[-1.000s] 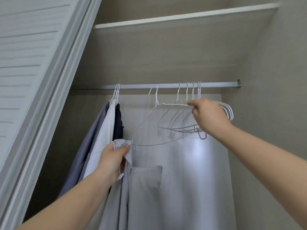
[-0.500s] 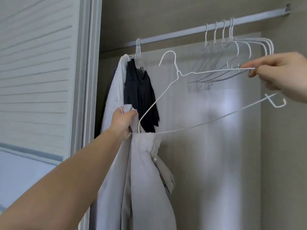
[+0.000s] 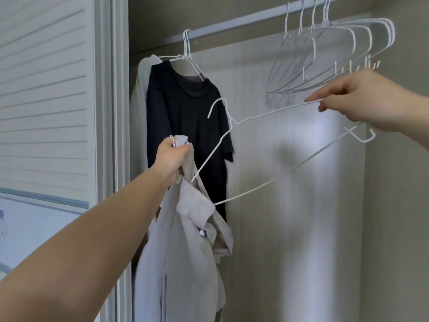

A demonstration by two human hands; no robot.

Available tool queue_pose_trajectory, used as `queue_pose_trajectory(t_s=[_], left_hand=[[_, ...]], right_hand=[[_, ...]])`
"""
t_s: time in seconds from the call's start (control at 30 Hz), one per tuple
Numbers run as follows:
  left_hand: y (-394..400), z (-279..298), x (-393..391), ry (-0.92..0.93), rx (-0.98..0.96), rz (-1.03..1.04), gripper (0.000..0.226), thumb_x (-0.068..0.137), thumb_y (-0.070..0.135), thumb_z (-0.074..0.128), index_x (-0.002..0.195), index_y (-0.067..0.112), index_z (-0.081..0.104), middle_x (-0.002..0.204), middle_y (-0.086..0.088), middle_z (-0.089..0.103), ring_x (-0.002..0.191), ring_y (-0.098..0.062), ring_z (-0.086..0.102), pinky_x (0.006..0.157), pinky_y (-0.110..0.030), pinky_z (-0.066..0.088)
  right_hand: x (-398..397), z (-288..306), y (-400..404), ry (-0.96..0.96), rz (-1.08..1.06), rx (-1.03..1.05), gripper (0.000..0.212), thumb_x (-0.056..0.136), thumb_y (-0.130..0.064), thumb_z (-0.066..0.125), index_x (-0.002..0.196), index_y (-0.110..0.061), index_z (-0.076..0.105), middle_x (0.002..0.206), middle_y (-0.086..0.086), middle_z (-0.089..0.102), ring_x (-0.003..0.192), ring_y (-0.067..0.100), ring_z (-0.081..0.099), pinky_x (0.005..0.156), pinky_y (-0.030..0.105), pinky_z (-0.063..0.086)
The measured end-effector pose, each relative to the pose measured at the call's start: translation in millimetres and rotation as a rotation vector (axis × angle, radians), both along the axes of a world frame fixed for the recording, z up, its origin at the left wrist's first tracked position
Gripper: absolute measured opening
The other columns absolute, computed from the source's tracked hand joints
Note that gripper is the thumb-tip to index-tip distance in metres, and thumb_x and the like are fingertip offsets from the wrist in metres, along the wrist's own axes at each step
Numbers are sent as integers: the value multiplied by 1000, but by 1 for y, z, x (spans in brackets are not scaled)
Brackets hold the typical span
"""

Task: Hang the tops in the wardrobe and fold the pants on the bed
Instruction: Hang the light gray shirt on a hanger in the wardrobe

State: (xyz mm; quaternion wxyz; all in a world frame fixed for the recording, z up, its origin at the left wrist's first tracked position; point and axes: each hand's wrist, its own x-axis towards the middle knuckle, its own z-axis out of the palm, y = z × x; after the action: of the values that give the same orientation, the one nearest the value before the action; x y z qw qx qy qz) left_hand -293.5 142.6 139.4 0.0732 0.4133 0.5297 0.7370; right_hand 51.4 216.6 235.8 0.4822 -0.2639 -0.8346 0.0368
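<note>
My left hand [image 3: 173, 156] grips the collar of a light grey zip jacket [image 3: 183, 256], which hangs down from it in front of the wardrobe. My right hand [image 3: 362, 101] pinches one end of a white wire hanger [image 3: 253, 117], held free of the rail and tilted. The hanger's other end has gone into the jacket's neck opening just below my left hand. On the wardrobe rail [image 3: 232, 25] a black t-shirt [image 3: 188, 126] and a white top [image 3: 139, 108] hang at the left.
Several bare white hangers [image 3: 329, 54] are bunched on the rail at the upper right, just above my right hand. A white louvred sliding door [image 3: 46, 101] stands at the left. The wardrobe's side wall [image 3: 399, 205] closes off the right.
My right hand lifted one hanger off the rail and brought it down and left. Its end now sits inside the jacket's neck. The view dropped and shifted left.
</note>
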Motion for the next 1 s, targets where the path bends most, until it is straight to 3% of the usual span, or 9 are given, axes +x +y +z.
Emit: queue_pose_trajectory(t_s=[0.1,0.2,0.33,0.4,0.47,0.63,0.7,0.83,1.0], left_hand=[[-1,-1,-7,-9,6,20,5,87,12,59,88,16,55,90,-6,58,89,-22,59,78,-37,52],[-3,-3,-8,50,6,9,16,85,6,53,74,16,48,80,-4,50,75,-20,51,71,-36,49],[1,-5,-1,150,12,-48,35,80,-2,43,68,19,17,71,-3,25,69,-20,26,63,-31,27],[5,-6,3,131,16,-62,29,81,-1,44,69,18,25,78,-5,32,74,-21,31,68,-35,31],[9,-6,4,89,8,-50,18,83,3,48,73,15,40,85,-5,40,79,-21,39,71,-37,37],[17,-8,-3,100,8,92,23,90,7,50,82,26,60,84,8,56,79,-8,52,73,-20,44],[19,-10,-2,112,-9,106,27,91,6,48,91,29,61,84,10,56,75,-6,51,67,-18,43],[24,-14,8,189,-71,77,22,86,5,44,76,19,58,69,9,45,59,-5,42,55,-17,35],[29,-12,24,187,-29,-28,15,83,9,44,81,9,59,74,-3,42,68,-16,39,59,-27,36]], right_hand=[[8,3,7,55,-28,-12,27,75,-24,56,82,-45,73,79,28,60,52,22,36,58,29,33],[14,8,13,112,-31,-23,31,71,-28,52,86,-45,72,94,22,66,53,21,40,56,27,37],[6,3,16,166,20,-71,31,80,-16,48,93,-29,74,68,-6,67,51,19,36,41,13,32],[-3,-6,11,195,50,-93,33,84,-9,46,92,-27,72,54,-13,58,49,18,32,36,10,28],[-10,-12,10,230,102,-149,34,86,-5,44,96,-24,71,66,-2,57,51,17,31,34,11,26],[-8,-10,8,305,190,-289,31,89,-3,42,93,-15,70,75,0,56,41,6,34,32,13,24],[-7,-9,6,318,215,-294,33,89,-2,40,85,-17,70,69,-2,53,36,3,33,32,12,23],[-16,-13,5,325,202,-289,34,88,-2,40,85,-17,70,69,1,50,40,7,31,33,14,23],[-35,-28,5,302,211,-249,38,84,-2,41,80,-26,70,72,0,54,48,12,30,36,15,23]])
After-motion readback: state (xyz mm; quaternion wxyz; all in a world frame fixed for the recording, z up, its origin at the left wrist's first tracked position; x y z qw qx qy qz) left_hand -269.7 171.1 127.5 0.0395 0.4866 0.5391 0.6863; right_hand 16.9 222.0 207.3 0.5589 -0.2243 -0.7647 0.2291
